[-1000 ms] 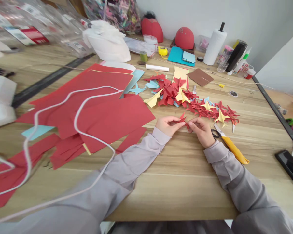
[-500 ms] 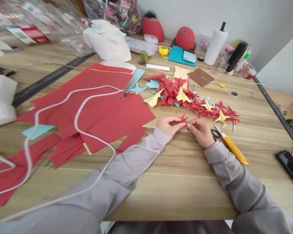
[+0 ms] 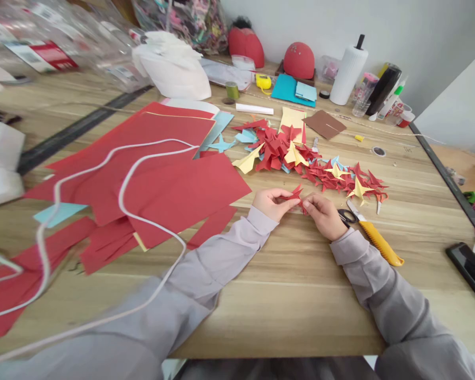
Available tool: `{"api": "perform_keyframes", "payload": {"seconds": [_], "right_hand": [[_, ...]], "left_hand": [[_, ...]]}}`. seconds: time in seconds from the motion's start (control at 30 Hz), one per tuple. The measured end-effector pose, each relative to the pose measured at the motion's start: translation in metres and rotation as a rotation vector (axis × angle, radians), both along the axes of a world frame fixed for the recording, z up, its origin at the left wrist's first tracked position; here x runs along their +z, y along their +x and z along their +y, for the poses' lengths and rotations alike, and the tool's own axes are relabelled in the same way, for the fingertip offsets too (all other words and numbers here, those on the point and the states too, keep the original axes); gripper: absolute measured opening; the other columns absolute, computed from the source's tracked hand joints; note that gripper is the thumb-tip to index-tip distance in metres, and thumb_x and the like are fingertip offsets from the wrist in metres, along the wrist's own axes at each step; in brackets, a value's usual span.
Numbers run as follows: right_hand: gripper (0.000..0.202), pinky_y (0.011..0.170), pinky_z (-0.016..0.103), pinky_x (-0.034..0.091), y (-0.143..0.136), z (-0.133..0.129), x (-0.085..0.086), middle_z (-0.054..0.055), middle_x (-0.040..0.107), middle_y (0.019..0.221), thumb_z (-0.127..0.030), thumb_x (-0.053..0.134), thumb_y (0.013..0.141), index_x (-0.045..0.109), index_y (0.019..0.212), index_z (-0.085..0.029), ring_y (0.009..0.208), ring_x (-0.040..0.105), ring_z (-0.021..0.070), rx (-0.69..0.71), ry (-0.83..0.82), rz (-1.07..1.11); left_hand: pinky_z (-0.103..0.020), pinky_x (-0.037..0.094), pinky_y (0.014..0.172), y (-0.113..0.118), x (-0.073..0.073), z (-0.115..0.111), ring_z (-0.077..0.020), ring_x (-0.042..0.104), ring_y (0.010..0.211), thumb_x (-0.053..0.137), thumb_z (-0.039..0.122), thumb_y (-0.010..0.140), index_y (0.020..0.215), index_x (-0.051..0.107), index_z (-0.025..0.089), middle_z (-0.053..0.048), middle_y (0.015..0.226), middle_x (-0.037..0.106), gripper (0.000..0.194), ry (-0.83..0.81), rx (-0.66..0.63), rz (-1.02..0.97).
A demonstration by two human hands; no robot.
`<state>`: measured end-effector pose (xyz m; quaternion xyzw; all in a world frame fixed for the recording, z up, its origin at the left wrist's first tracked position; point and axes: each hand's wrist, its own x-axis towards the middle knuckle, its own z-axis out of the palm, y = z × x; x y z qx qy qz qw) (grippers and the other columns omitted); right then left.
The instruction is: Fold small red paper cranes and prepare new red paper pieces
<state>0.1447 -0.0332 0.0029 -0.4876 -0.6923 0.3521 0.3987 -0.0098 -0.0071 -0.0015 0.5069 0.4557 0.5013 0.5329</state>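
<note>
A small folded red paper piece (image 3: 296, 193) with pointed tips is pinched between my two hands above the table. My left hand (image 3: 272, 205) is closed on its left side, and my right hand (image 3: 323, 214) grips the right side with thumb and forefinger. My fingers cover much of the piece. Just beyond them lies a heap of folded red paper stars (image 3: 275, 150), mixed with yellow and light-blue ones. A second cluster of red folded stars (image 3: 328, 177) spreads to the right, a yellow star (image 3: 359, 190) at its near end.
Red paper sheets (image 3: 190, 190) cover the left, with a white cord (image 3: 121, 198) across them. By my right wrist lie a yellow-handled knife (image 3: 380, 243) and black-handled scissors (image 3: 347, 216). A phone (image 3: 473, 274) rests far right. A white bottle (image 3: 348, 75) stands at the back.
Both hands keep hold of the red paper piece. My right fingers have shifted slightly on it, and a bit more red shows between the hands. The view has moved very slightly.
</note>
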Motion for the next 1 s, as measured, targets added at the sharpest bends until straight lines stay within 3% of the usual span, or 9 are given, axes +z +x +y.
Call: {"api": "perform_keyframes", "payload": {"seconds": [0.57, 1.0], "right_hand": [[0.039, 0.06, 0.027, 0.041, -0.002, -0.002, 0.003, 0.0, 0.053, 0.067, -0.056, 0.05, 0.08, 0.051, 0.069, -0.018, 0.06, 0.049, 0.0119, -0.054, -0.133, 0.195], [0.037, 0.058, 0.027, 0.041, -0.002, -0.003, 0.005, 0.001, 0.055, 0.062, -0.05, 0.046, 0.084, 0.055, 0.069, -0.017, 0.058, 0.05, 0.0122, -0.022, -0.04, 0.057]], "left_hand": [[-0.028, 0.055, 0.056, -0.004, 0.016, 0.0, -0.0148, 0.063, 0.051, 0.08, 0.031, 0.049, 0.07, 0.066, 0.01, -0.004, 0.06, 0.068, 0.033, -0.091, 0.0, -0.12], [-0.028, 0.054, 0.055, -0.003, 0.017, -0.003, -0.0149, 0.063, 0.05, 0.079, 0.033, 0.051, 0.071, 0.063, 0.011, -0.003, 0.06, 0.068, 0.034, -0.107, -0.06, -0.117]]}}
